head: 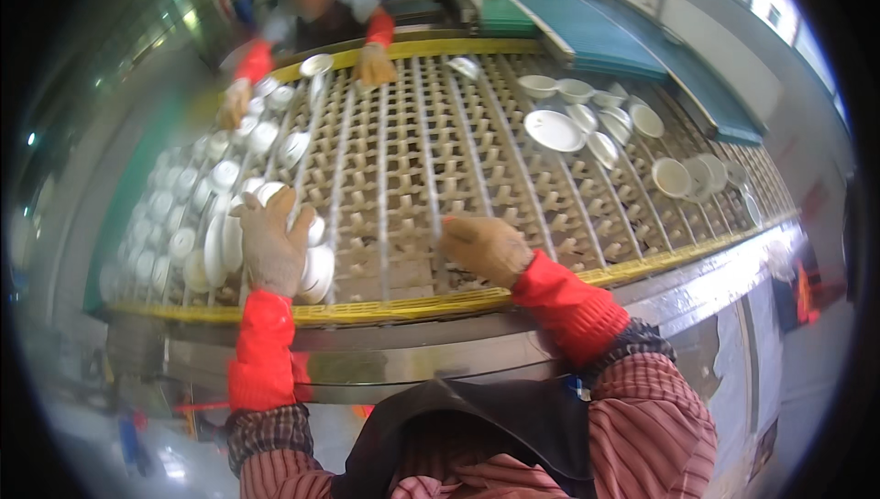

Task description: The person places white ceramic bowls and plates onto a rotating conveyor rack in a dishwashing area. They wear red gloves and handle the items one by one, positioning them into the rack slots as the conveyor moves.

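My left hand [273, 245], in a tan glove with a red cuff, is spread over white dishes at the left of a slatted conveyor [405, 210]. White bowls [317, 272] lie beside and under its fingers; whether it grips one cannot be told. My right hand [485, 245], gloved the same way, is over the middle of the conveyor with its fingers bent together and no dish visible in it. Upturned white bowls [182, 241] stand packed at the left. A white oval plate [554, 130] lies among tilted bowls [602, 149] at the right.
A co-worker [323, 11] stands across the conveyor, both gloved hands over its far left part. A yellow rail [412, 308] runs along the near edge. A blue-green ribbed belt [584, 31] with a few bowls adjoins the far right. More bowls [672, 177] lean together near the right end.
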{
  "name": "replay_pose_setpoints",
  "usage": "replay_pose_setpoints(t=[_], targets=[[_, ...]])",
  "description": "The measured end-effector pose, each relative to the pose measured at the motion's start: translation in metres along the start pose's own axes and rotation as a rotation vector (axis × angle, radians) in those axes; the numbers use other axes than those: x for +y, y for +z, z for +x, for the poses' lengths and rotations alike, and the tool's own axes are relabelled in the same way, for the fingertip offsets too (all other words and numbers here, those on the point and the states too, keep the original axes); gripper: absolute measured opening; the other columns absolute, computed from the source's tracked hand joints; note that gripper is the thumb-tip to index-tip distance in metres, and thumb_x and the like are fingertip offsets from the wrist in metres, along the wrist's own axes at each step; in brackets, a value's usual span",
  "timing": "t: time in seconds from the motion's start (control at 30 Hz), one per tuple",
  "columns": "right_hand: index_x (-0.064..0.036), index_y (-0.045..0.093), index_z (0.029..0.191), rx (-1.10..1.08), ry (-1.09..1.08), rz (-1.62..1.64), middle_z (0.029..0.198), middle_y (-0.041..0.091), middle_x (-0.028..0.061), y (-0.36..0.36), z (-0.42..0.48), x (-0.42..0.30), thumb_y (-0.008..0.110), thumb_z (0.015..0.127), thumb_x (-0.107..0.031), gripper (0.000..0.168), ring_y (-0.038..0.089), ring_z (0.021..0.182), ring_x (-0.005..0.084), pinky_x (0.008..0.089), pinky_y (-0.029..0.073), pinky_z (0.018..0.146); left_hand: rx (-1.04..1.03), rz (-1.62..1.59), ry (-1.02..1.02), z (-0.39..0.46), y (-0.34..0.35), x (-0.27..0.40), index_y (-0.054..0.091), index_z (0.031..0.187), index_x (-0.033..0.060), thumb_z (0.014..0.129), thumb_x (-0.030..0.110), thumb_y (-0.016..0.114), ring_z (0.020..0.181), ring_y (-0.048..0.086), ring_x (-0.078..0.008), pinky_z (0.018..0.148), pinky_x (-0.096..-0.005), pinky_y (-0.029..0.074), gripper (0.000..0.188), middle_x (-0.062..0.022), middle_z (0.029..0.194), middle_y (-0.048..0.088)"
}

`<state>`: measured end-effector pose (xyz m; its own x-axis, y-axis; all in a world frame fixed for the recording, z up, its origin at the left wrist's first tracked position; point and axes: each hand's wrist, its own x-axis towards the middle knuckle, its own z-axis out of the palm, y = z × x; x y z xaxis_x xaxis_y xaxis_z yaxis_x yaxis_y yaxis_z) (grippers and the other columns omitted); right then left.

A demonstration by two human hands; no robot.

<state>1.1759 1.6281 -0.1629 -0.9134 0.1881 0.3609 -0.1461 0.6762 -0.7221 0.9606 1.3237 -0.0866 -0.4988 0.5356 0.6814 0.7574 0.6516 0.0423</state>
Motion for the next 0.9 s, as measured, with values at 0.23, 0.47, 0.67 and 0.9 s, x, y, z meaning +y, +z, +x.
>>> replay_pose_setpoints(t=[0.23, 0.47, 0.67, 0.9], targets=[[-0.006, 0.073, 0.099, 0.07, -0.112, -0.209, 0.084, 0.074, 0.0194, -0.016, 0.006, -0.002, 0.068, 0.107, -0.037, 0.032, 0.075, 0.085, 0.0452, 0.0583, 0.058, 0.076, -0.253, -0.422, 0.15, -0.004, 0.036, 0.145, 0.081, 0.118, 0.006, 0.093, 0.019, 0.084, 0.115, 0.073, -0.0403, 0.108, -0.0522, 0.053, 0.028, -0.0187, 0.121, 0.079], [-0.005, 0.076, 0.108, 0.077, -0.003, -0.242, 0.09, 0.078, 0.0225, -0.045, 0.004, 0.014, 0.07, 0.103, -0.042, 0.037, 0.077, 0.089, 0.046, 0.0579, 0.059, 0.079, -0.48, -0.546, -0.051, -0.023, 0.093, 0.132, 0.083, 0.129, 0.0066, 0.105, 0.017, 0.077, 0.089, 0.079, -0.0216, 0.079, -0.0351, 0.062, 0.028, -0.0122, 0.104, 0.08], [-0.002, 0.064, 0.135, -0.038, 0.311, -0.323, 0.104, 0.079, 0.0247, -0.081, 0.015, 0.013, 0.089, 0.091, -0.049, 0.068, 0.073, 0.122, 0.0497, 0.0507, 0.06, 0.111, -0.495, -0.392, -0.132, -0.012, 0.068, 0.151, 0.086, 0.128, 0.0131, 0.103, 0.028, 0.076, 0.111, 0.075, -0.0355, 0.099, -0.047, 0.058, 0.031, -0.016, 0.112, 0.081], [0.0, 0.054, 0.16, 0.077, 0.378, -0.879, 0.164, 0.061, 0.0188, -0.162, 0.052, 0.156, 0.083, 0.093, -0.052, 0.09, 0.056, 0.156, 0.0337, 0.0522, 0.038, 0.133, -0.367, -0.413, 0.154, -0.001, 0.075, 0.19, 0.085, 0.121, 0.0063, 0.093, 0.029, 0.082, 0.103, 0.072, -0.0385, 0.099, -0.0511, 0.054, 0.036, -0.0165, 0.103, 0.08]])
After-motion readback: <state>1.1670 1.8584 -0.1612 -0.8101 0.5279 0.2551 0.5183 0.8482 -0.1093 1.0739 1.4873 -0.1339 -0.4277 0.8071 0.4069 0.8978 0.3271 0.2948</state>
